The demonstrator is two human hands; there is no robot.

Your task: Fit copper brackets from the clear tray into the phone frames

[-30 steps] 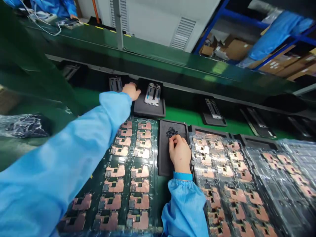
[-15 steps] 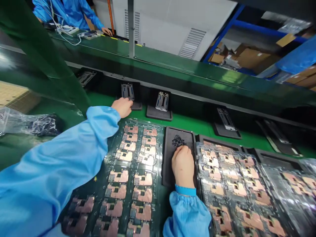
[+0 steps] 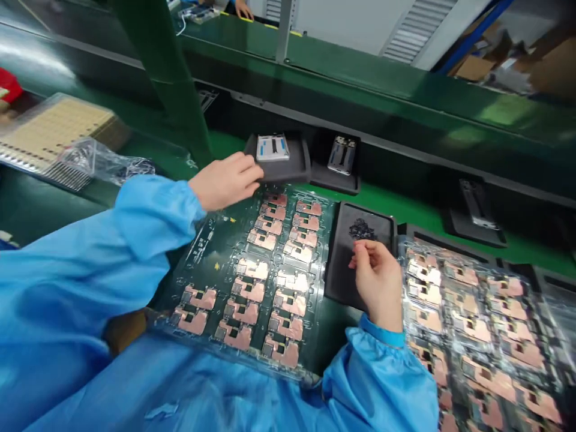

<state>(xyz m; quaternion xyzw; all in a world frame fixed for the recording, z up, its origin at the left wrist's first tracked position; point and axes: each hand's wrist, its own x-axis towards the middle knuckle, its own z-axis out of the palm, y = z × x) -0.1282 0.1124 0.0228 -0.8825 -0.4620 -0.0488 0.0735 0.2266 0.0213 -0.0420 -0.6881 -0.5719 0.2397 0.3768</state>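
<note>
My left hand point(image 3: 227, 180) has its fingers and thumb at the near left edge of a black tray point(image 3: 297, 159). A phone frame point(image 3: 272, 147) with blue strips lies in that tray. My right hand point(image 3: 380, 279) is pinched over a second black tray point(image 3: 339, 270), just in front of a small heap of tiny black parts point(image 3: 361, 229). Whatever sits between those fingertips is too small to make out. Between my arms lies a clear plastic blister tray point(image 3: 317, 282) with rows of copper-coloured circuit boards point(image 3: 290, 300).
Further phone frames point(image 3: 342, 155) rest on black trays along the green belt point(image 3: 382, 195). More boards in blister trays point(image 3: 468, 300) are at the right. A green post point(image 3: 157, 72), a bagged bundle point(image 3: 108, 162) and a beige stack point(image 3: 58, 129) stand left. Across the bench is another person's hand point(image 3: 243, 9).
The view has shifted left and down. The tray at my left hand has turned, with its phone frame. My right hand has drawn back slightly from the heap, fingertips pinched.
</note>
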